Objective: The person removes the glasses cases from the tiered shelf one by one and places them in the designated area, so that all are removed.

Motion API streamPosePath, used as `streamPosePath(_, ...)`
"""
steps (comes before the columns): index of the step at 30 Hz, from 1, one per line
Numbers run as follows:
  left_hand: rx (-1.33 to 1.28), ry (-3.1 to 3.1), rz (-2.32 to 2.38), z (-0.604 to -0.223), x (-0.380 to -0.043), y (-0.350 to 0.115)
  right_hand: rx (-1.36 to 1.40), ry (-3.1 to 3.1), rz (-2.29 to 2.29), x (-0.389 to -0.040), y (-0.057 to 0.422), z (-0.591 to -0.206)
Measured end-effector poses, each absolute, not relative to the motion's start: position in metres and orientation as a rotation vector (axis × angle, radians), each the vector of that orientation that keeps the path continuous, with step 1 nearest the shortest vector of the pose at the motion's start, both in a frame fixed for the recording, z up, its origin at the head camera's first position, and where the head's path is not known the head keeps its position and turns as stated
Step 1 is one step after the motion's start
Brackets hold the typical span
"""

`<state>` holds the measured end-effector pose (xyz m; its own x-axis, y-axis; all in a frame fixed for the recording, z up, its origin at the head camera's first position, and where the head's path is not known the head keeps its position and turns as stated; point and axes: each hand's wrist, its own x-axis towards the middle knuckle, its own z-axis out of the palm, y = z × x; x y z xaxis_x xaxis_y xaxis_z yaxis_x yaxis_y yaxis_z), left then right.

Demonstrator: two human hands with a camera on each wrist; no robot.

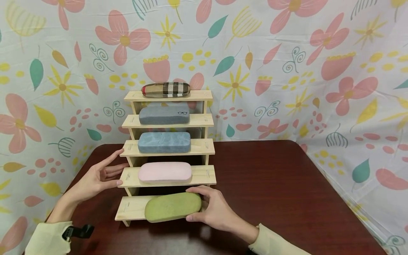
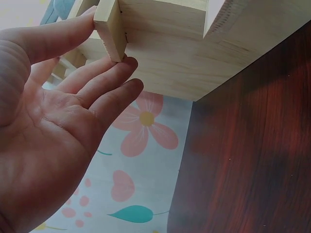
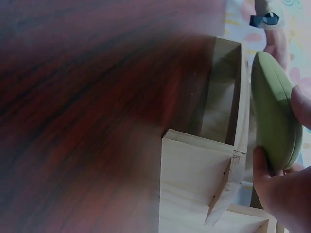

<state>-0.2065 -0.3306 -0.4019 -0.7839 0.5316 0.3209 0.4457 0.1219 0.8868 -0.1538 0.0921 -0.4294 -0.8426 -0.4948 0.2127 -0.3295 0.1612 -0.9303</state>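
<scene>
A stepped wooden display rack (image 1: 135, 209) stands on the table, a glasses case on each step. My right hand (image 1: 218, 210) pinches the right end of a green glasses case (image 1: 172, 207), thumb along the front and fingers behind. This case sits slightly slanted over the lowest step, its front edge past the board. At the rack's left side, my left hand (image 1: 94, 179) holds the end of the second step, thumb at its front corner and fingers behind. The left wrist view shows that wooden board end (image 2: 111, 34) between thumb and fingertips.
Above the green case are a pink case (image 1: 165, 172), a blue case (image 1: 164, 142), a grey-blue case with a glasses print (image 1: 164, 115) and a plaid case (image 1: 165, 90) on top. Dark red-brown table (image 1: 271, 187) extends right; a flower-patterned cloth (image 1: 236, 46) hangs behind.
</scene>
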Motion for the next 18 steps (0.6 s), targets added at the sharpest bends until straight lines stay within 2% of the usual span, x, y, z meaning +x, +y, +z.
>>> streamPosePath(18, 0.966, 2.322, 1.767, -0.403, -0.207, -0.332, -1.053, 2.216, -1.806, -0.163, 0.131, -0.401)
